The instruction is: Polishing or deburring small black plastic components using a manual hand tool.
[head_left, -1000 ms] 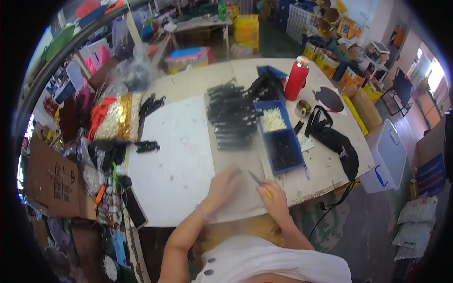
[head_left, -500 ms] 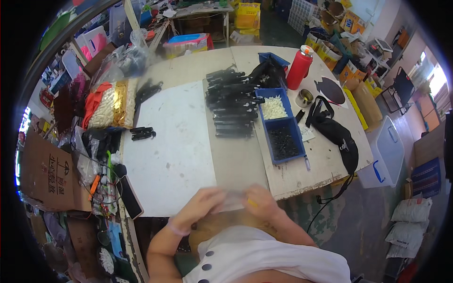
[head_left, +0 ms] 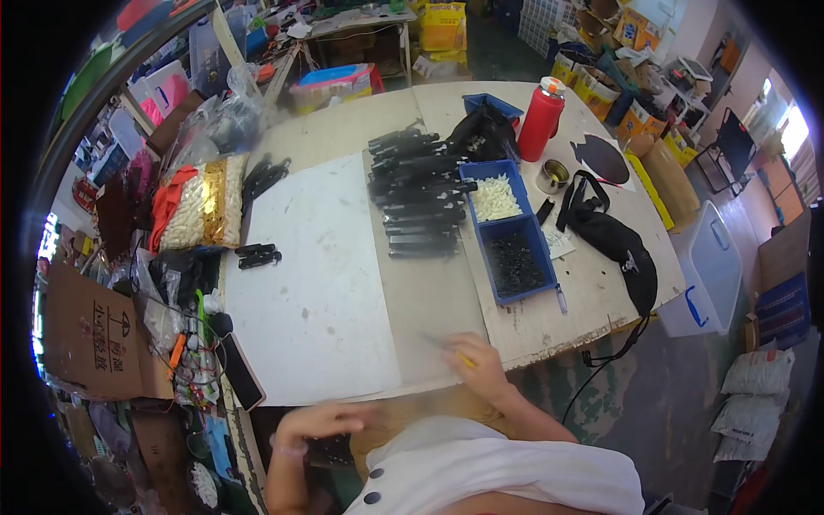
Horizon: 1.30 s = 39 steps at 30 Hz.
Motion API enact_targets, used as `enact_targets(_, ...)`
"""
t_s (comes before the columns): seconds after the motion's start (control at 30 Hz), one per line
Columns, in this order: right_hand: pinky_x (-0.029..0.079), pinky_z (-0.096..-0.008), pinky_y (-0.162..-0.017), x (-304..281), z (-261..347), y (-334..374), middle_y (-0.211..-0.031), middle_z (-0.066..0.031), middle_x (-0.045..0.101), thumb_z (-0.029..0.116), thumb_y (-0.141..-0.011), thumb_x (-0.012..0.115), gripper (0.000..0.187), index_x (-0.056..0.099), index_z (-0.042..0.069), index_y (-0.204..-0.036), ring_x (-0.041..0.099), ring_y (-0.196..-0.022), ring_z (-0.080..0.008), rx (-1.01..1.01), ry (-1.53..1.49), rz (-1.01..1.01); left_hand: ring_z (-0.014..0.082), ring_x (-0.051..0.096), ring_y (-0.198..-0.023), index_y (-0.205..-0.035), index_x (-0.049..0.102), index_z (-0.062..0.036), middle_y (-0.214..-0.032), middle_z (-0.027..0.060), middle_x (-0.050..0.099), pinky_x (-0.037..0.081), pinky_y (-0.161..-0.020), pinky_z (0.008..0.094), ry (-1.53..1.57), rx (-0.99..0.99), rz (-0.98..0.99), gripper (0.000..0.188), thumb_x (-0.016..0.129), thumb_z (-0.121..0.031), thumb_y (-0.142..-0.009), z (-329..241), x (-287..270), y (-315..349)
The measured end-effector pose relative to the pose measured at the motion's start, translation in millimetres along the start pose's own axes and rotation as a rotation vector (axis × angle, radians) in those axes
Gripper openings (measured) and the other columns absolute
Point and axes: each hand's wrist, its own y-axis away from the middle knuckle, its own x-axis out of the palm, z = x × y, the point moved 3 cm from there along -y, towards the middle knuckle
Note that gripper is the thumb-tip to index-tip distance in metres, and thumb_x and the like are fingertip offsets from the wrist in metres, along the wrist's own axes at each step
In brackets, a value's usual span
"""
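Observation:
My right hand (head_left: 477,367) is above the near edge of the table, closed around a slim tool with a yellow part (head_left: 466,360). Its thin, blurred grey tip points up and left; the exact kind is unclear. Lower down, just off the table edge, my left hand (head_left: 319,422) stretches its fingers toward the right, and I see nothing in it. Beyond the hands, a pile of black tube-like parts (head_left: 421,193) lies in stacked rows. Two more black pieces (head_left: 257,255) rest at the left of the white sheet (head_left: 305,300).
Right of the pile stand a blue tray of white pieces (head_left: 495,199) and a blue tray of small black pieces (head_left: 516,262). Farther off are a red flask (head_left: 541,120), a metal cup (head_left: 552,176) and a black strapped bag (head_left: 605,232). A stuffed bag (head_left: 202,202) lies left.
My hands, close together over the table edge before, have parted. The left went down and left, its fingers now extended; the right stays near its place with the yellow tool.

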Motion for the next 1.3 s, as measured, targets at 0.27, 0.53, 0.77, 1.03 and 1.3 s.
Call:
enact_targets(0.27,0.044,-0.0326,-0.081,10,-47,8,-0.098,-0.0124,0.060,0.023,-0.084,0.060,0.022,0.064,0.002,-0.081,0.057,-0.092,-0.0248,0.140,-0.091,-0.142,0.0320,0.045,-0.112,-0.114,0.053,-0.0034,-0.116,0.0157,0.052,0.031,-0.098,0.0410,-0.940,0.768,-1.021,0.042,0.060,-0.028,-0.081,-199,-151,-204)
enact_targets(0.53,0.046,-0.0317,-0.069,7,-25,-1,-0.082,-0.0118,0.060,0.014,-0.079,0.061,0.014,0.063,0.001,-0.076,0.057,-0.077,-0.0246,0.036,-0.042,-0.113,0.0350,0.027,-0.129,-0.126,0.048,-0.0210,-0.133,0.0094,0.043,0.018,-0.099,0.0613,-1.090,0.108,-0.863,0.077,0.052,-0.070,-0.067,-182,-207,-286)
enact_targets(0.77,0.046,-0.0325,-0.073,6,-29,-1,-0.088,-0.0119,0.061,0.021,-0.084,0.059,0.022,0.063,-0.001,-0.081,0.058,-0.083,-0.0257,0.054,0.001,-0.081,0.0350,0.037,-0.120,-0.121,0.053,-0.0190,-0.126,0.0076,0.048,0.025,-0.097,0.0538,-1.083,0.225,-0.985,0.066,0.060,-0.059,-0.069,-144,-186,-239)
enact_targets(1.03,0.047,-0.0347,-0.073,7,-24,-4,-0.088,-0.0148,0.062,0.020,-0.083,0.060,0.021,0.063,-0.001,-0.082,0.059,-0.082,-0.0288,0.024,0.024,-0.061,0.0334,0.027,-0.129,-0.130,0.044,-0.0213,-0.137,0.0078,0.037,0.015,-0.104,0.0541,-1.162,0.294,-0.838,0.058,0.051,-0.053,-0.082,-129,-144,-204)
enact_targets(1.3,0.045,-0.0291,-0.070,7,-37,8,-0.087,-0.0100,0.060,0.019,-0.082,0.060,0.019,0.063,0.000,-0.078,0.057,-0.078,-0.0215,0.148,-0.086,-0.192,0.0292,0.037,-0.121,-0.115,0.054,-0.0116,-0.123,0.0094,0.047,0.026,-0.101,0.0488,-1.223,0.685,-1.090,0.045,0.066,-0.026,-0.074,-135,-89,-162)
